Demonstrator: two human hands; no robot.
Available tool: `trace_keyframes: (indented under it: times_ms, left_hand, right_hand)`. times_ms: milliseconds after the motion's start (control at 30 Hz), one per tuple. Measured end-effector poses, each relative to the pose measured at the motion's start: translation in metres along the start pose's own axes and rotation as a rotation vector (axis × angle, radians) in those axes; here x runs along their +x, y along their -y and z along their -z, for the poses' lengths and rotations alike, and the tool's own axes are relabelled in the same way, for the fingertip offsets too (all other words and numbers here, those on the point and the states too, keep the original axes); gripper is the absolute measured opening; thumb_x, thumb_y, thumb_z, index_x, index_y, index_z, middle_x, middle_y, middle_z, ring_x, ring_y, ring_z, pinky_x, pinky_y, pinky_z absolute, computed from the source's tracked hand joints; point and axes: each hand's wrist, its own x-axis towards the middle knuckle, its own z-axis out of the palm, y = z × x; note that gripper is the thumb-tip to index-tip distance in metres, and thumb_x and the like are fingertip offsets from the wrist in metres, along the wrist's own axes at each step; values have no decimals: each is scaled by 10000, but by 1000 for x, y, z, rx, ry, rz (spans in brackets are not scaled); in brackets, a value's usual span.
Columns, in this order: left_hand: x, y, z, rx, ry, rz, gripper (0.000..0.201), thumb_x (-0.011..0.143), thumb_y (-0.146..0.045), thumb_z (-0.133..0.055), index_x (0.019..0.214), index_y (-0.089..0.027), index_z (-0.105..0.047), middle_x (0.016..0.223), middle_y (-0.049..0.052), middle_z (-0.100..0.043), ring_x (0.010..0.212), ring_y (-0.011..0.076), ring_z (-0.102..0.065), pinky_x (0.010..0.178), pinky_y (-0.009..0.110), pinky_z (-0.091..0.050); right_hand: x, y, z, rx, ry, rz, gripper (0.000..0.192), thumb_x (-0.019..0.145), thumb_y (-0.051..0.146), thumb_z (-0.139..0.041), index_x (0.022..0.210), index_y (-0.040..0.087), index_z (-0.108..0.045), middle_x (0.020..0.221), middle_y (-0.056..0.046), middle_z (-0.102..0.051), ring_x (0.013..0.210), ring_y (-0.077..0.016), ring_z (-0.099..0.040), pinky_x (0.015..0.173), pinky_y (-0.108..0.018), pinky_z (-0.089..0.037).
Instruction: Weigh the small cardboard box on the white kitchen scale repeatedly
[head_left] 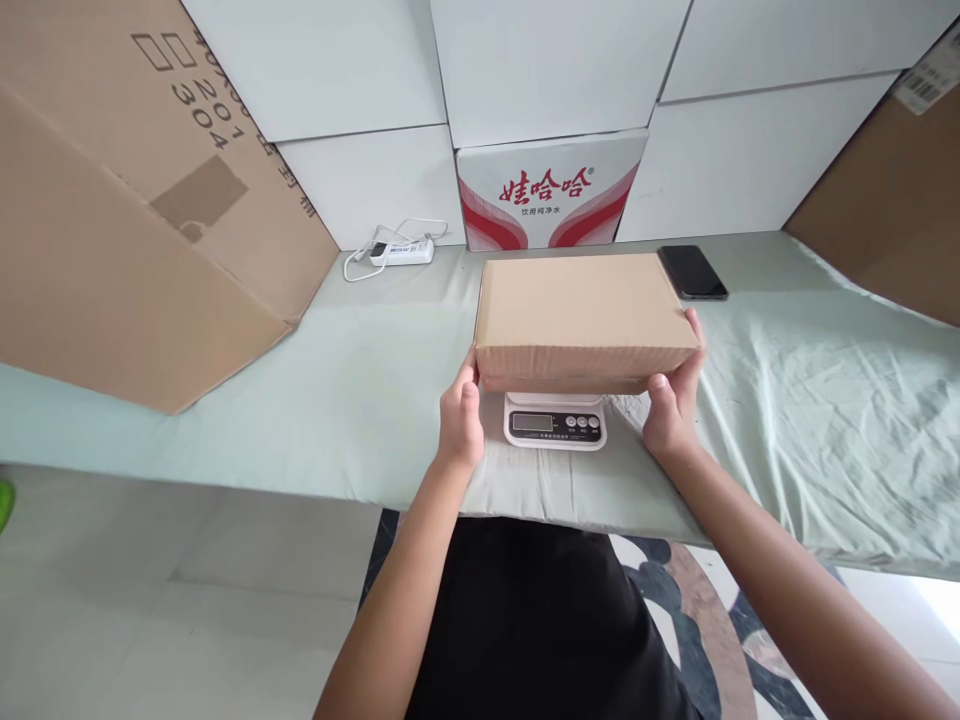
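Observation:
A closed brown cardboard box (581, 305) is held level between my two hands, over a small white kitchen scale (555, 440). My left hand (461, 412) grips the box's left front corner, thumb upright and fingers partly hidden behind its side. At the right front corner my right hand (675, 395) holds the box, with the thumb at the front and fingers along the right side. The box hides most of the scale; only the front panel with its display and several round buttons shows. I cannot tell whether the box touches the scale.
A black phone (692, 272) lies behind the box on the right. A white power strip or adapter with a cable (403, 252) lies at the back left. Large cartons (135, 220) stand left and right. White boxes (360, 185) and a red-printed carton (551, 190) line the back.

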Motion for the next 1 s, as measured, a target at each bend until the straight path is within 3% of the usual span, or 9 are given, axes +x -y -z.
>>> trace_keyframes:
  times_ms: [133,400,567,800,1000]
  left_hand:
    - [0,0,0,15,-7,-4,785,1069,-805,-393,1635,-308,-612,1717,65,-638,1660,333,-541,1387,475,-463]
    - [1,1,0,15,-5,-18,801,1063,-813,-393,1646,-306,-603,1698,68,-658,1646,339,-558,1373,484,-484]
    - [1,1,0,10,-9,-3,785,1065,-810,-405,1638,-315,-612,1705,71,-650,1647,344,-558,1385,493,-472]
    - [3,-1,0,-6,-131,-62,872,1042,-852,-390,1697,-295,-534,1842,64,-467,1752,302,-391,1447,430,-377]
    - [3,2,1,-7,-128,-58,846,1049,-848,-366,1684,-321,-554,1824,56,-497,1737,306,-420,1443,451,-391]
  right_hand:
    - [0,0,-1,-10,0,25,1001,927,881,-558,1725,307,-365,1745,-156,-449,1737,-448,-306,1431,-733,-238]
    - [1,2,-2,-15,-1,12,999,919,899,-538,1708,311,-365,1722,-155,-479,1696,-449,-376,1398,-743,-309]
    - [0,1,-2,-1,3,28,973,931,875,-550,1717,331,-366,1731,-141,-470,1679,-442,-404,1403,-751,-289]
    - [1,-6,-1,35,-43,28,940,960,852,-499,1752,377,-321,1703,-142,-502,1655,-464,-448,1328,-768,-393]
    - [2,-7,0,42,-37,55,890,980,823,-506,1743,391,-349,1677,-137,-532,1650,-480,-455,1309,-780,-414]
